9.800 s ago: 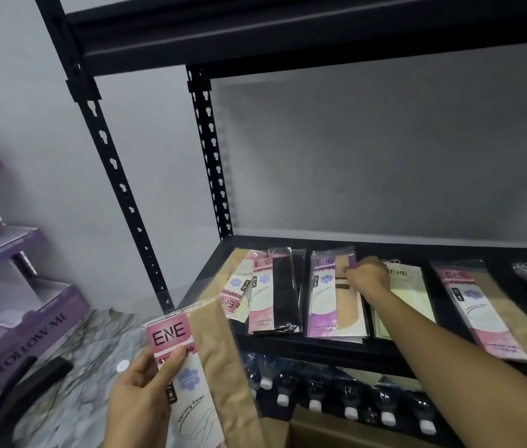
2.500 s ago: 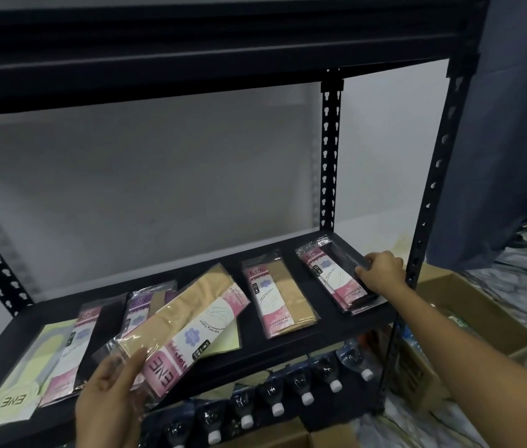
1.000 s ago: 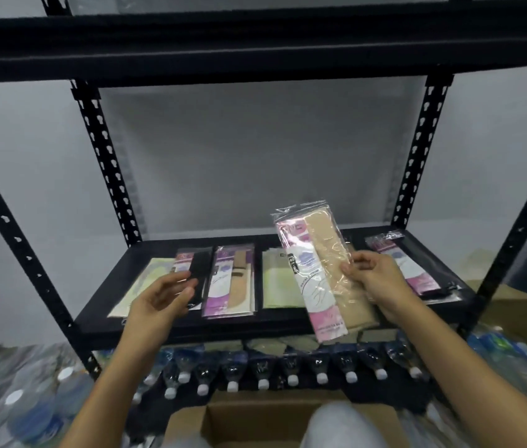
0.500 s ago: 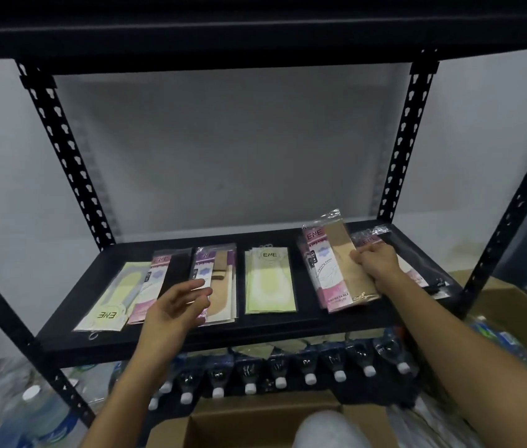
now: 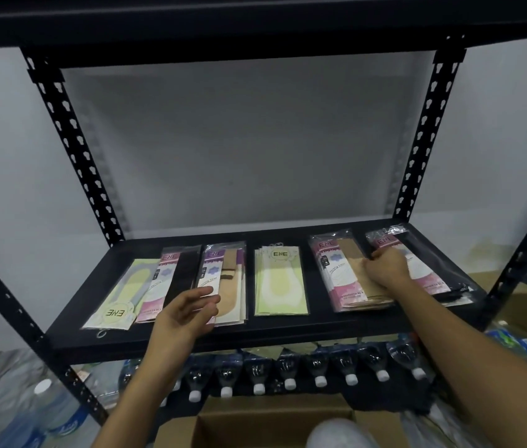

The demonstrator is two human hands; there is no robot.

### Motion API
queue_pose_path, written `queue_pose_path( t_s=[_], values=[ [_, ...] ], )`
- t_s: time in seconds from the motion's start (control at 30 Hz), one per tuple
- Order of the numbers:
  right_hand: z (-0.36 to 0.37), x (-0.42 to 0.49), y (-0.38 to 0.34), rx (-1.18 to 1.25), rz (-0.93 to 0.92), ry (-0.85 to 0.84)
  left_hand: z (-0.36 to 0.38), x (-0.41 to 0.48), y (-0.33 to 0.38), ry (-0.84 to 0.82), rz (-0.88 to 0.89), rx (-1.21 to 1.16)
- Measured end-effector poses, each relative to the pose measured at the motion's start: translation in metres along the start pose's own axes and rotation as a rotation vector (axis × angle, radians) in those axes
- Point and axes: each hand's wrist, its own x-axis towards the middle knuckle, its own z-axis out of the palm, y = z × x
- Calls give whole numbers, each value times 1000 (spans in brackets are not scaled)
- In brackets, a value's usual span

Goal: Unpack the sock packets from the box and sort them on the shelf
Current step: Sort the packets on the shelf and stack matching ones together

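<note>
the right hand sat on the tan sock packets, right of middle in the frame. its fingers were curled over the stack's right edge, gripping the top packet as far as i could tell. the left hand hovered lower left of centre, fingers loose and spread, holding nothing, just above the purple-label packets.

the tan stack lay flat on the black shelf, between the yellow-green packets and the pink-label packets at far right. its long axis ran front to back, the "ene" header toward the wall and the foot end at the shelf's front lip, with the top leaning slightly leftward.

to finish the placing well, i'd say square the top packet on those beneath it and keep it clear of its right-hand neighbour. then let go gently, since the slick film looked likely to slide. the cardboard box stood open at bottom centre.
</note>
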Motion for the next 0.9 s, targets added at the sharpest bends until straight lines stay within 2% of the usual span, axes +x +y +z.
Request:
queue_pose_path(
  t_s=[0.13, 0.3, 0.4, 0.47, 0.67, 0.9],
  values=[
    [8, -10, -2, -105, -117, 149, -14, 2, -6, 53, -23, 5],
    [26, -40, -20, -91, -376, 200, -42, 5, -10, 164, -20, 30],
    [56, -66, -44, 33, -432, 110, -63, 8, -14, 250, -17, 89],
    [79, -86, -64, 32, -493, 20, -78, 12, -17, 306, -16, 164],
    [143, -142, -122, -22, -674, -198, -133, 39, -32, 494, -115, 561],
    [189, -182, -169, -297, -906, -424, -147, 58, -45, 492, -248, 894]
  ],
)
